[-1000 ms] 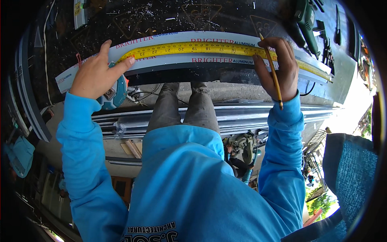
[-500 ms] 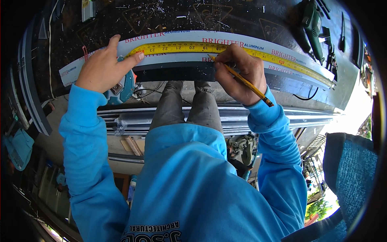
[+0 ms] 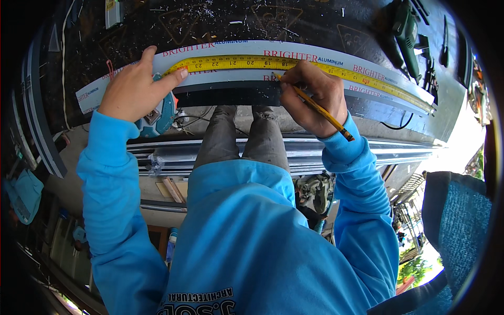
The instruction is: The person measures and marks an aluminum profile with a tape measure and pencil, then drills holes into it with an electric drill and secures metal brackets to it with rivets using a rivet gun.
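Observation:
A long aluminum profile (image 3: 236,76) in printed white protective film lies across the dark worktop. Along it stretches a yellow tape measure blade (image 3: 231,62), hooked near the profile's right end. My left hand (image 3: 131,86) is closed over the tape's left end, thumb pressed at the blade's edge and index finger stretched across the film. The tape's case is hidden beneath that hand; a red loop (image 3: 109,66) shows beside it. My right hand (image 3: 317,100) pinches a yellow pencil (image 3: 320,108), its tip at the film just below the blade.
A green power tool (image 3: 407,39) sits at the worktop's (image 3: 294,26) far right. Below the near edge are a teal tool (image 3: 163,115) and long metal profiles (image 3: 310,152) on the floor. More profiles (image 3: 42,115) stand at left. Metal shavings litter the worktop.
The pencil's rear end has tilted slightly downward and left. My left hand and the tape keep their places.

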### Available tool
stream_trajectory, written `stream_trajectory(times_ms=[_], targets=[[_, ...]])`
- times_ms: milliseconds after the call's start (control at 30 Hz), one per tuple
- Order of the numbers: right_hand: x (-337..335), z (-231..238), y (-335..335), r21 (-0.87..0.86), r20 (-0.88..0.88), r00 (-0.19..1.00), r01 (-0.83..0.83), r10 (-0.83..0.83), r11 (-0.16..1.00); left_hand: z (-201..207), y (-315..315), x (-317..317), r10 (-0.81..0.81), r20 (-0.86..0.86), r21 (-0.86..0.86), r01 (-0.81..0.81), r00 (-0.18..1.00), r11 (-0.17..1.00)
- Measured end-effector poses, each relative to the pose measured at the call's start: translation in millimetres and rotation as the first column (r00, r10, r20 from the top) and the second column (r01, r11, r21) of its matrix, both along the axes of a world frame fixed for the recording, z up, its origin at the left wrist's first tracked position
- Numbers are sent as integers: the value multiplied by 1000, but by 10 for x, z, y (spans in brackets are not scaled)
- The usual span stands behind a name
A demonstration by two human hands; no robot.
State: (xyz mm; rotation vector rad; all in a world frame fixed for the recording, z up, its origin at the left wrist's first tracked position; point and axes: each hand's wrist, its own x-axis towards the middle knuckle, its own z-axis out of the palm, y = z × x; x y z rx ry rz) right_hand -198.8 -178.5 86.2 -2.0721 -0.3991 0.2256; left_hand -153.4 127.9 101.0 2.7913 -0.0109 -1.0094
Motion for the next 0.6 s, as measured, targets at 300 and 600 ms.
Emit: stream_trajectory(times_ms=[300, 600], targets=[[-48, -69, -14, 27, -21, 996, 91, -90, 995, -56, -17, -23, -18, 45, -21, 19, 999, 1000], [96, 415, -670, 392, 51, 880, 417, -472, 820, 100, -21, -20, -94, 96, -59, 100, 991, 993]])
